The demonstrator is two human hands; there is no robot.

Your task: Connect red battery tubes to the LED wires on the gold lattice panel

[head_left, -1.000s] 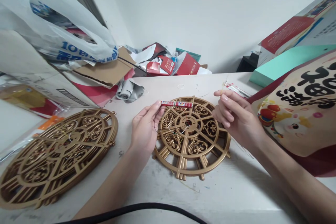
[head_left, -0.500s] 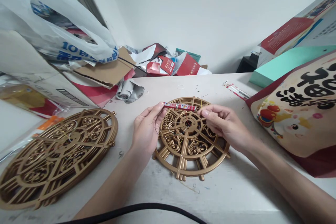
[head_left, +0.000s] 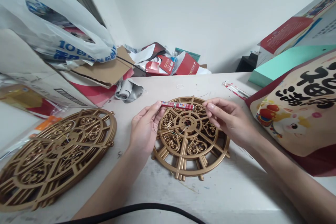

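left hand (head_left: 143, 131) pinches red tube (head_left: 177, 105) end over gold disc (head_left: 190, 136); right hand (head_left: 231, 120) fingers pressed together just beside tube tip, contact unclear

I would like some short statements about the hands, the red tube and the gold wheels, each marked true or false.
1. The left hand holds one end of the red tube. True.
2. The red tube lies flat on the table, untouched. False: it is held above the small gold wheel.
3. The right hand has its fingertips near the tube's other end. True.
4. The larger gold wheel lies to the right of the small one. False: it lies to the left.
5. The small wheel stands upright against the wall. False: it lies flat on the table.
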